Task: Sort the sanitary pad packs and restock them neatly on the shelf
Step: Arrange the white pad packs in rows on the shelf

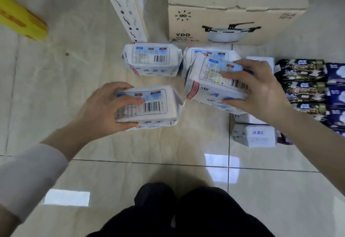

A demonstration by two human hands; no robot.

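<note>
My left hand grips a white ABC pad pack, barcode side up, just above the tiled floor. My right hand grips a second white pack, tilted, fingers over its label and thumb under its near edge. Two more white packs lie on the floor behind: one at the foot of the shelf post, another partly hidden under the tilted pack. A smaller white ABC pack lies at the right. Several dark blue and black packs are stacked at the far right.
A perforated white shelf upright leans at the top centre. A large cardboard box with a pot picture stands behind the packs. A yellow object lies at the left. My dark-trousered knees are at the bottom.
</note>
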